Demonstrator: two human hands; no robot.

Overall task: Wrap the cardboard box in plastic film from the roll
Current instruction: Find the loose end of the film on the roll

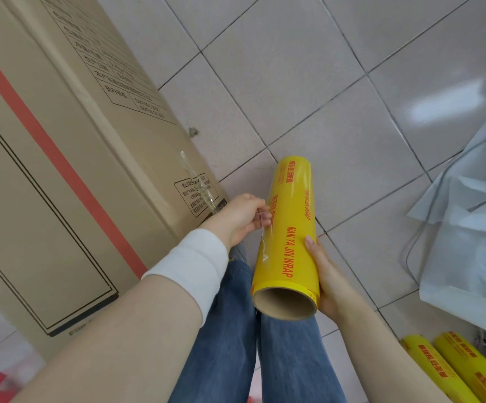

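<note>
Yellow roll, printed "NAN YA JIN WRAP" in red, sits at centre; right hand at 4 o'clock curls round it, left hand pinches its film edge; cardboard box at 9 o'clock

R hand cradles yellow film roll, L hand pinches film edge by cardboard box

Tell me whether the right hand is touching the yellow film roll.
Touching. The head view shows the right hand cupping the film roll near its open end, thumb laid flat on the yellow surface.
</note>
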